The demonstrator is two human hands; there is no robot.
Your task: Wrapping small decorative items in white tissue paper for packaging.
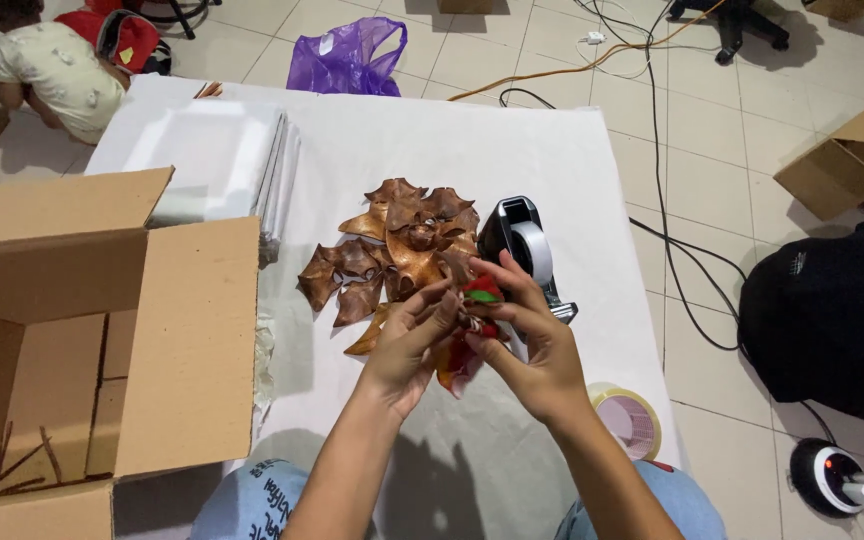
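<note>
Open cardboard box [102, 340] at left, purple plastic bag [347, 60] beyond the table, black backpack [832, 320] at right.

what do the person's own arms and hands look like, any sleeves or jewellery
Both forearms are bare, with no sleeves reaching them. The left hand and right hand wear no gloves, and no rings, watch or bracelets show. Fingers are slender, nails short and unpainted as far as can be seen.

Single head-worn camera, looking steeply down and forward over the wearer's knees, close above both hands, white sheet [512, 140] on the tiled floor [712, 150] filling mid-frame, open cardboard box [102, 330] at left edge, no second view.
</note>
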